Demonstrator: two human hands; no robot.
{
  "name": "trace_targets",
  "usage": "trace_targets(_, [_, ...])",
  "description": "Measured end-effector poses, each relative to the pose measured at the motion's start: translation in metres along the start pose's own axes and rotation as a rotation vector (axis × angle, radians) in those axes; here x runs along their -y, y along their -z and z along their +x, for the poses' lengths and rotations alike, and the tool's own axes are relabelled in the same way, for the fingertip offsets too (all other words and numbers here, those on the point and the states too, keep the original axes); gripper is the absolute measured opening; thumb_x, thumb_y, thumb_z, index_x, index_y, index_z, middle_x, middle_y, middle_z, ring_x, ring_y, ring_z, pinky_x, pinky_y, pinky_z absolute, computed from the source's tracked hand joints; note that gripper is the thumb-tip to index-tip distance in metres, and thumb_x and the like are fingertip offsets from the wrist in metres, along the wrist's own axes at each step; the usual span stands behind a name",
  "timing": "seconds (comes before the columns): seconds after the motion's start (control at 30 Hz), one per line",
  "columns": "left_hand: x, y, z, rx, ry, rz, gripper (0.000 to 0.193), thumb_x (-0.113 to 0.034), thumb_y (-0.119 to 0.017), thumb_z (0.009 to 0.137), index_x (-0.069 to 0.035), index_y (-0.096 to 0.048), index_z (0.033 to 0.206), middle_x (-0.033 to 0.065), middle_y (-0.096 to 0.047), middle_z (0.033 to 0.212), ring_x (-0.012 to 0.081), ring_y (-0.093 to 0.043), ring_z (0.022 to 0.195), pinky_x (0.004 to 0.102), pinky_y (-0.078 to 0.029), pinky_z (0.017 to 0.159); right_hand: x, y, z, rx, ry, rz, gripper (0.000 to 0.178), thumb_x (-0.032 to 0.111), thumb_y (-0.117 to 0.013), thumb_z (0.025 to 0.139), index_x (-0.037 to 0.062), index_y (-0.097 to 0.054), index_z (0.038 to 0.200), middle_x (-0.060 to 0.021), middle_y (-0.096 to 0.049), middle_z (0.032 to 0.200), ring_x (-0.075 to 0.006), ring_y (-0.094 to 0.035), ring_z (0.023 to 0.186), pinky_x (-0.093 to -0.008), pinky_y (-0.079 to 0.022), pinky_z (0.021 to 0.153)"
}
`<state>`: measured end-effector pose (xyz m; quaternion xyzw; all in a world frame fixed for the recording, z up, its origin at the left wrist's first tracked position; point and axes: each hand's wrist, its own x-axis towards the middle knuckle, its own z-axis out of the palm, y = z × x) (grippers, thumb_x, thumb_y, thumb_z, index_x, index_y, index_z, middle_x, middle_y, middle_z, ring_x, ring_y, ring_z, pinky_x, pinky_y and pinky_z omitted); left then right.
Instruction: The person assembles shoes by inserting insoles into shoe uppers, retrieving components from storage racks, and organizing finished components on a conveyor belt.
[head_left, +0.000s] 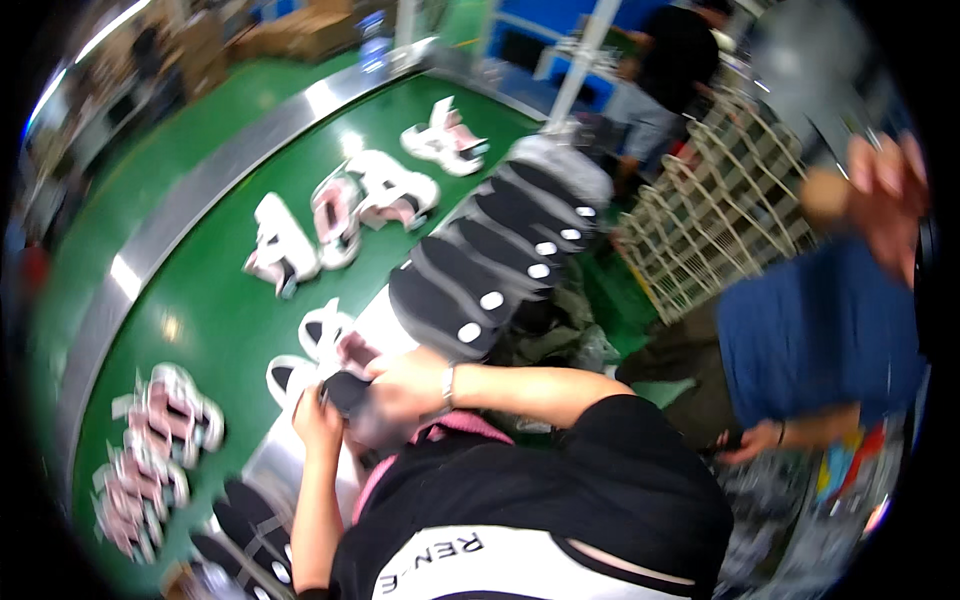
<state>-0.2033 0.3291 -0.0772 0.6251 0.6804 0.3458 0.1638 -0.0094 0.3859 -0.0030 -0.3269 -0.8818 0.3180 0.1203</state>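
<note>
Close to my body, both hands are closed round a black insole [346, 393], bent and partly hidden by the fingers. My left hand [316, 418] grips its left side. My right hand [412, 380] holds it from the right, its lower part blurred by motion. Just beyond my hands lies a white shoe [322, 328] with a pink lining, and another white shoe [288, 376] sits beside my left hand. A row of black insoles [450, 285] with white oval marks lies on a metal ledge ahead of my right forearm.
White-and-pink shoes [284, 245] stand in groups on a green conveyor [225, 320] with a metal rim. More black insoles [240, 530] lie at lower left. A person in a blue shirt [815, 340] is close on my right, near a cream wire rack [715, 200].
</note>
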Motion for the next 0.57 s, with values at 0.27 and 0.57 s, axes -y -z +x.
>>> trace_targets(0.27, [0.057,0.1,-0.073,-0.16,0.254,-0.262,0.019,-0.019,-0.053,0.069,-0.004,-0.062,0.075,0.0103,-0.061,0.066,0.0243,-0.059,0.063,0.0308,-0.044,0.057,0.144,-0.076,0.012,0.297,0.336,-0.607,0.01,0.015,-0.052,0.066,0.0086,-0.057,0.06,-0.0034,-0.054,0.071,-0.02,-0.057,0.06,-0.032,-0.046,0.049])
trace_targets(0.57, [0.101,0.144,-0.108,-0.049,0.537,-0.724,0.02,-0.013,-0.044,0.077,-0.001,-0.06,0.074,0.0055,-0.059,0.065,0.01,-0.053,0.055,0.0205,-0.041,0.051,0.176,-0.186,0.069,0.436,0.131,-0.539,0.021,0.012,-0.05,0.071,0.0002,-0.057,0.087,-0.0167,-0.053,0.095,-0.0268,-0.057,0.082,-0.0344,-0.047,0.07])
